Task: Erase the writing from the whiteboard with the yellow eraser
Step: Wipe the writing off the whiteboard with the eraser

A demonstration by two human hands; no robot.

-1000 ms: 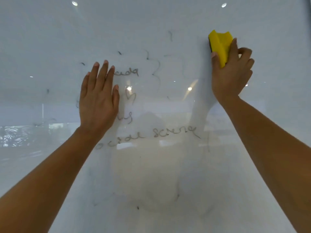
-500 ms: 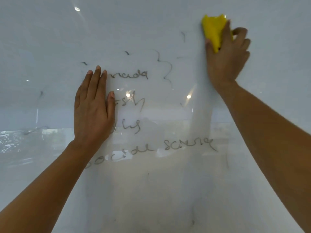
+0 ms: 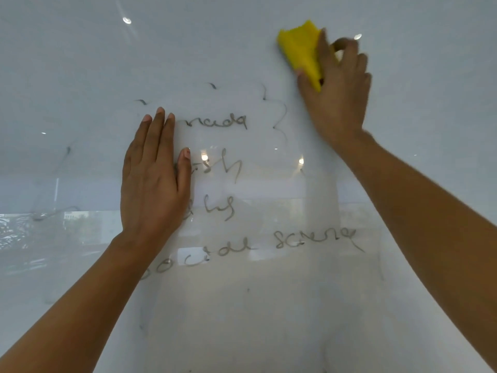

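Observation:
A glossy whiteboard [image 3: 80, 63] fills the whole view. Grey handwriting [image 3: 314, 239] runs in several lines across its middle, with a faint cloud outline [image 3: 281, 119] partly smeared around the top lines. My right hand [image 3: 338, 95] grips the yellow eraser [image 3: 302, 51] and presses it flat on the board at the upper right, above and right of the writing. My left hand [image 3: 153, 179] lies flat on the board with fingers together, covering the left ends of the upper lines.
The board reflects ceiling lights [image 3: 127, 20] and a window with greenery [image 3: 16, 235] at the left. Stray marker flecks [image 3: 67, 150] remain left of the writing. No board edge or tray shows.
My right hand slid the eraser left along the top of the board and tilted it. The view shifted upward, so the writing sits lower in frame. My left hand stayed pressed flat.

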